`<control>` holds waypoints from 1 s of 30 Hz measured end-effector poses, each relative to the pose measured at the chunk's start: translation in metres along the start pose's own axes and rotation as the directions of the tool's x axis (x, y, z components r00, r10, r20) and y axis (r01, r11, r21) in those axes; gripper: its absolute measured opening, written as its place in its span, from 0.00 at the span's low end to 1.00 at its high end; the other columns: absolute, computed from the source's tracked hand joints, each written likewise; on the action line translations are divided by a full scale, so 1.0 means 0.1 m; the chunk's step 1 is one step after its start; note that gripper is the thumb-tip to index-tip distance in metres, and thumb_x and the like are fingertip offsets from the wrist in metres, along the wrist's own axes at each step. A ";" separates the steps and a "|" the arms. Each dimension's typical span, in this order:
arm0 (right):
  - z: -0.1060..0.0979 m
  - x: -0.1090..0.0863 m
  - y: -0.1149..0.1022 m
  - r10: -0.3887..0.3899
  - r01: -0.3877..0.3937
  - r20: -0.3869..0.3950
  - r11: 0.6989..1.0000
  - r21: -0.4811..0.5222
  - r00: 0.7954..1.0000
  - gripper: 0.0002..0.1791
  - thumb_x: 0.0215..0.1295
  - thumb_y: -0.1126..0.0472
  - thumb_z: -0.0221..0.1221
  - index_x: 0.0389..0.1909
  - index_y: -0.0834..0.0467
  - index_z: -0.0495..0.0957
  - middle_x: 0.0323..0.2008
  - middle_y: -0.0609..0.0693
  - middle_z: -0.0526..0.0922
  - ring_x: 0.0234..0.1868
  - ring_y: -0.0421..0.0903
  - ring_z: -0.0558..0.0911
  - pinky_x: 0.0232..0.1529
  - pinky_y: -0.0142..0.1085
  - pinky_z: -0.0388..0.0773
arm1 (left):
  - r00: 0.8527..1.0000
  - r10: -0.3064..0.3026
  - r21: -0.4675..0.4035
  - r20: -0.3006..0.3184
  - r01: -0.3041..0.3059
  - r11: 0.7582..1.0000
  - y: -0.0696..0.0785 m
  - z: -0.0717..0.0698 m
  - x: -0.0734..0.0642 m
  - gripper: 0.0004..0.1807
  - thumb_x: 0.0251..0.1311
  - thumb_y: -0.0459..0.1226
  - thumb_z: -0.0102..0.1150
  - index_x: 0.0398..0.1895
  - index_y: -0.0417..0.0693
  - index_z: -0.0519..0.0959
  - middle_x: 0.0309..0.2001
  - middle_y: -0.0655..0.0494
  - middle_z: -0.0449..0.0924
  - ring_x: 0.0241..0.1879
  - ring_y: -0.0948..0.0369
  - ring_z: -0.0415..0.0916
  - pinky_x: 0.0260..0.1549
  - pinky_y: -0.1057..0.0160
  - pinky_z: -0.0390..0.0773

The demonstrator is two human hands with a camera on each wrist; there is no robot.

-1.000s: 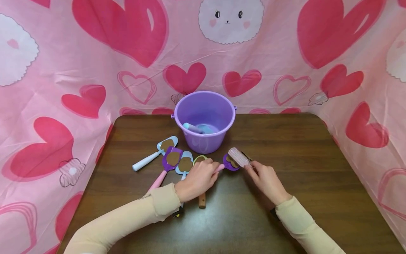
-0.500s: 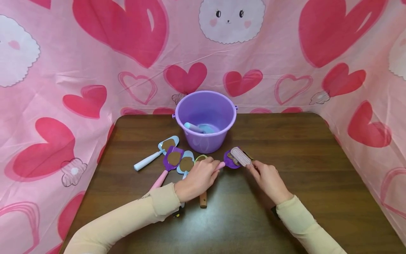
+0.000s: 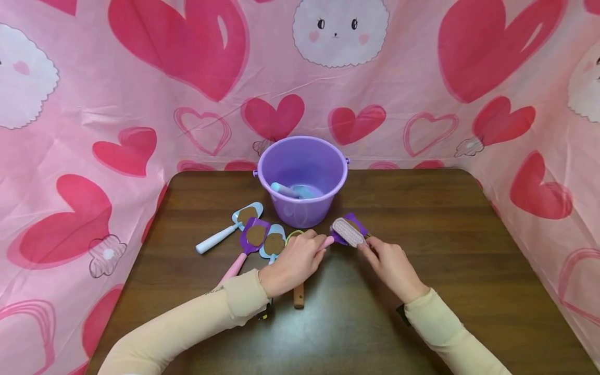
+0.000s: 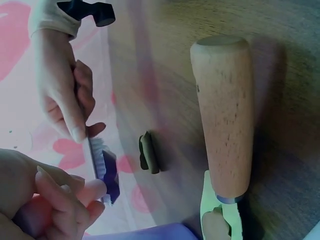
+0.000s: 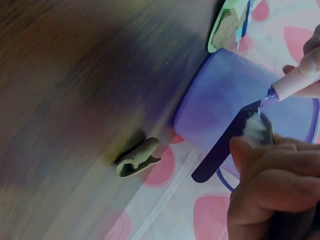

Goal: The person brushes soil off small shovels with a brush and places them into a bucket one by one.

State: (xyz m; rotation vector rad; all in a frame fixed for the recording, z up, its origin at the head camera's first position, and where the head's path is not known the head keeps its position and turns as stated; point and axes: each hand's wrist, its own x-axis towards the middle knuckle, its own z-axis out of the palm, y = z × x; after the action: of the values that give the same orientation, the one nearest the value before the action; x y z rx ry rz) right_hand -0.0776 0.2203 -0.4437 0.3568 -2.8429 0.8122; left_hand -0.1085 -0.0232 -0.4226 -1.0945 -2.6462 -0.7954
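Observation:
My left hand [image 3: 292, 263] grips the pink handle of a small toy shovel [image 5: 220, 150] with a flat purple blade. In my right hand [image 3: 394, 268] is a scrub brush with a pale pink, dotted back [image 3: 348, 233]. Its white bristles [image 4: 100, 150] face the blade and lie right at it, near the handle end; the brush back hides part of the blade in the head view. Below the two hands, a curled brown piece [image 5: 137, 159] lies on the table. Close to my left hand is a tool with a thick wooden handle [image 4: 225, 120] and a green head [image 4: 206, 200].
A purple bucket [image 3: 302, 211] stands at the back, a blue-ended tool [image 3: 283, 190] inside it. Left of my left hand lie several toy shovels with brown patches, among them a light blue one [image 3: 217, 238] and a purple one [image 3: 248, 245]. The wooden tabletop [image 3: 445, 208] extends right.
The brush has shifted left along the blade toward the pink handle, so the blade's far end shows past it. My left hand has stayed in nearly the same place.

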 end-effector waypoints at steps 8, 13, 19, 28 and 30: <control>-0.02 0.04 0.04 0.042 -0.042 -0.030 0.999 0.002 0.999 0.09 0.74 0.61 0.62 0.34 0.62 0.80 0.19 0.45 0.70 0.19 0.42 0.67 0.21 0.36 0.64 | 1.000 0.008 0.006 -0.011 -0.008 1.000 -0.02 -0.01 0.00 0.02 0.67 0.31 0.66 0.38 0.40 0.82 0.31 0.48 0.80 0.31 0.51 0.82 0.31 0.53 0.83; -0.02 0.07 0.05 0.059 -0.059 -0.037 0.998 0.001 0.998 0.11 0.76 0.60 0.61 0.32 0.62 0.79 0.18 0.44 0.68 0.19 0.42 0.66 0.22 0.36 0.64 | 1.000 0.017 0.022 -0.014 -0.017 1.000 -0.02 0.00 0.00 0.03 0.67 0.31 0.66 0.37 0.40 0.82 0.31 0.48 0.80 0.30 0.51 0.82 0.30 0.53 0.83; -0.01 0.07 0.03 0.098 -0.098 -0.034 0.995 -0.007 0.995 0.13 0.76 0.59 0.60 0.31 0.62 0.79 0.18 0.45 0.68 0.20 0.44 0.67 0.23 0.38 0.65 | 1.000 0.017 0.041 -0.016 -0.017 0.999 -0.01 0.02 -0.02 0.03 0.67 0.32 0.67 0.38 0.40 0.82 0.30 0.49 0.79 0.29 0.51 0.81 0.29 0.52 0.82; -0.01 0.01 -0.06 0.109 -0.110 -0.023 0.994 -0.015 0.994 0.13 0.78 0.59 0.58 0.32 0.62 0.78 0.18 0.45 0.67 0.19 0.43 0.67 0.22 0.38 0.64 | 1.000 -0.003 0.054 -0.008 0.003 0.999 0.00 0.05 -0.04 0.04 0.66 0.32 0.68 0.38 0.41 0.82 0.29 0.49 0.77 0.27 0.50 0.80 0.27 0.52 0.82; -0.01 -0.01 -0.07 0.076 -0.076 -0.015 0.997 -0.025 0.997 0.12 0.76 0.60 0.60 0.31 0.60 0.78 0.18 0.44 0.67 0.18 0.42 0.66 0.21 0.37 0.64 | 1.000 -0.002 0.059 -0.015 0.003 0.998 0.00 0.05 -0.04 0.04 0.65 0.32 0.68 0.36 0.41 0.82 0.29 0.49 0.78 0.27 0.50 0.80 0.27 0.51 0.81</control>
State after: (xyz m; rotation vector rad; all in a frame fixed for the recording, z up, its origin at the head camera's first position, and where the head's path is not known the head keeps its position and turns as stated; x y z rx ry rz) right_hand -0.0745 0.2155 -0.4400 0.2403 -2.8664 0.7880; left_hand -0.1052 -0.0227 -0.4277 -1.0668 -2.6417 -0.7181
